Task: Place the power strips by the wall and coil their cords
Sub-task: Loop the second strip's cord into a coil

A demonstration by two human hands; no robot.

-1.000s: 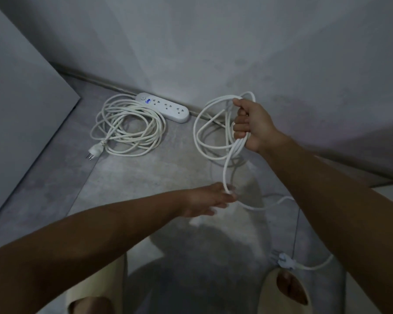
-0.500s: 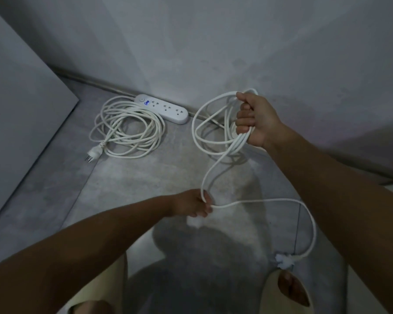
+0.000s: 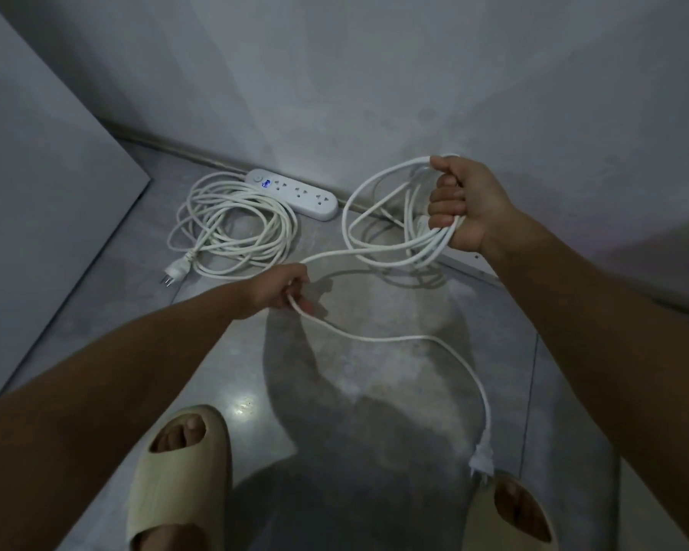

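Note:
A white power strip (image 3: 292, 194) with a blue light lies along the wall's foot. Its cord (image 3: 231, 226) rests coiled on the floor in front of it, the plug (image 3: 174, 270) at the near left. My right hand (image 3: 464, 204) is raised and shut on several loops of a second white cord (image 3: 368, 216). My left hand (image 3: 285, 290) grips the loose run of that same cord lower down. From there the cord trails to its plug (image 3: 481, 459) by my right foot. A second strip (image 3: 468, 266) peeks out under my right wrist, mostly hidden.
Grey wall (image 3: 374, 93) ahead and a grey panel (image 3: 36, 173) on the left bound a concrete floor corner. My feet in cream slides, left slide (image 3: 180, 471) and right slide (image 3: 510, 515), stand at the bottom of the view.
My left hand slid along the loose cord and rose to the left, pulling the run taut. The plug dragged closer along the floor toward my right foot.

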